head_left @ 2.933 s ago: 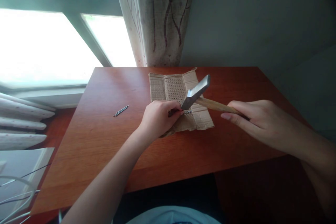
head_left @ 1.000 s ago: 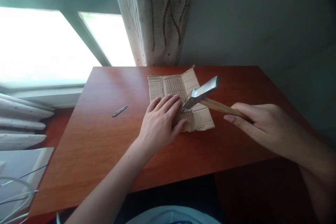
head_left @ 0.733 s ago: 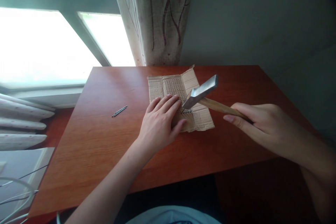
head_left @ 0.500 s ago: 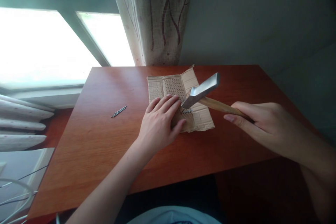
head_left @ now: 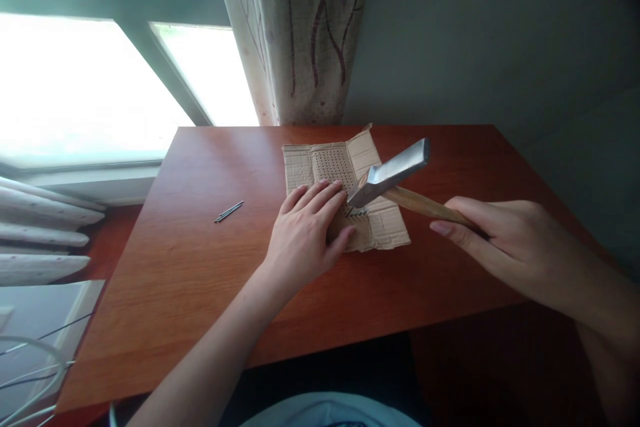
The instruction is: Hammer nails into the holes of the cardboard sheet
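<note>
A flattened piece of cardboard with a grid of small holes lies on the red-brown table. My left hand lies flat on its near left part, fingers stretched out. My right hand is closed round the wooden handle of a hammer. The steel head hangs just above the cardboard, its lower end over a short row of nails standing in the cardboard beside my left fingertips.
Two or three loose nails lie on the table to the left. A patterned curtain and a bright window stand behind the table. White slats and cables are at the left.
My left hand went from a closed grip at the nails to lying flat on the cardboard. The hammer head has tilted and shifted a little to the right and upward.
</note>
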